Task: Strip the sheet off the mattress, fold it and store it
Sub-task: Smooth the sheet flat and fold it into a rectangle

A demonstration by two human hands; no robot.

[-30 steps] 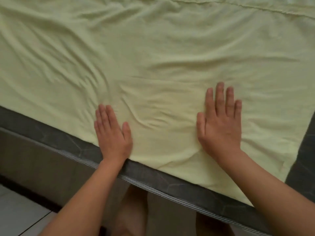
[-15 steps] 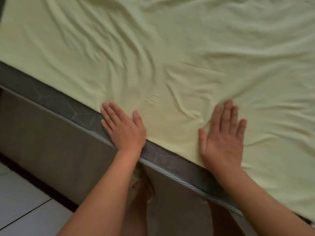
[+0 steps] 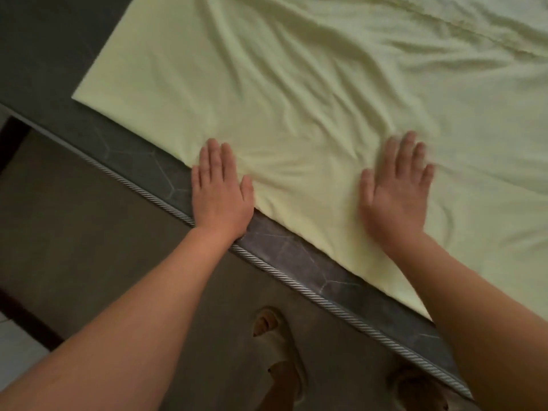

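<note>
At far left a strip of pale floor tile (image 3: 12, 348) shows beside the mattress's grey side panel, and more of the dark mattress (image 3: 56, 54) top is bare than half a second ago: the sheet's left corner, out of view then, now lies in view on it. The pale green sheet (image 3: 311, 93) is spread flat over the mattress, wrinkled, its near edge set back from the striped piping (image 3: 284, 274). The left hand (image 3: 219, 191) lies flat, fingers straight and together, grip apart, half on the sheet's edge and half on the bare mattress border, much as before. Below, two feet in sandals (image 3: 281, 345) stand on the floor. The right hand (image 3: 394, 191) presses palm-down on the sheet, fingers straight and slightly spread, blurred; it sits further onto the cloth than earlier, with creases fanning from it.
</note>
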